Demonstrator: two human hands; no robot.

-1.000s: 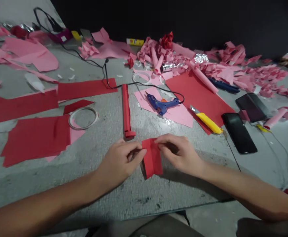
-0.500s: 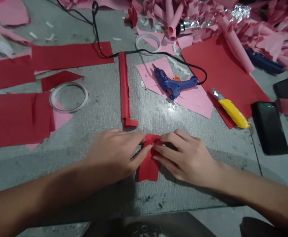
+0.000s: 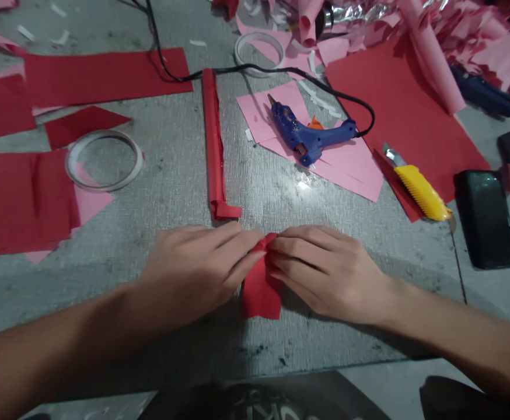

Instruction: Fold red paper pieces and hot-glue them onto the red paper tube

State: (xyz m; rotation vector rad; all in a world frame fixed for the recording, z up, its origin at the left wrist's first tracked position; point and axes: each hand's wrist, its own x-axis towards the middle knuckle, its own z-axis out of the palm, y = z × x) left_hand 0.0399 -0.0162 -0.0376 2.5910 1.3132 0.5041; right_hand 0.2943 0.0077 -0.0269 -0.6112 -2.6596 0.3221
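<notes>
A small strip of red paper lies on the table near its front edge, its far end bent up between my fingers. My left hand pinches that far end from the left. From the right, my right hand grips the same end, with fingertips nearly meeting the left ones. The fold itself is partly hidden by the fingers. Just beyond my hands lies a rolled red paper tube with a short tab sticking out to the right at its near end.
A blue glue gun rests on pink paper, its black cord crossing the table. To the right are a yellow cutter and a black phone. Tape rolls, red sheets and pink scraps surround the area.
The far end of the red strip, flatter before, is now folded up between my fingertips. Both hands have closed in on it. The view has tilted slightly, shifting the table items upward.
</notes>
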